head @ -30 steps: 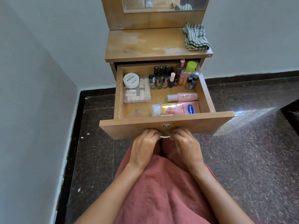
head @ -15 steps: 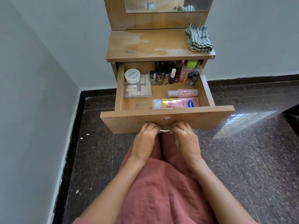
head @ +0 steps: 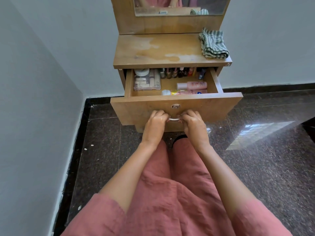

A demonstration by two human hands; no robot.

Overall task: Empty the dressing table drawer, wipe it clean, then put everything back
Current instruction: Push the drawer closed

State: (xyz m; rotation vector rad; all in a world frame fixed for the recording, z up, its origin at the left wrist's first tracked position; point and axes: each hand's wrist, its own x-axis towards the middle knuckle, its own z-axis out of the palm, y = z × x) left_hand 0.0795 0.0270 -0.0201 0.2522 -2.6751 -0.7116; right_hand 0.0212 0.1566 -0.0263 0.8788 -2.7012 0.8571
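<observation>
The drawer stands partly open from the dressing table, full, nothing yet taken out of it. Its metal handle sits low on the front panel, below the round lock. Both hands hold that handle: the left hand at its left end and the right hand at its right end, the fingers of each curled over the bar and bunched close together, knuckles up. Everything to be emptied lies beyond and above those fingers, on the far side of the front panel, so either hand would have to let go, rise over the panel's top edge and come down into the drawer. Nearest that edge is the large lotion bottle, on its side with its long axis running left to right along the panel, white cap to the left. Just behind it, the small pink bottle lies the same way. Both are right of centre, closer to the right hand. The clear box, with the round white jar on its back part, fills the left side, closer to the left hand. The row of small upright bottles at the back is half tucked under the bench, probably the awkward reach. The striped cloth waits folded on the bench's right end.
</observation>
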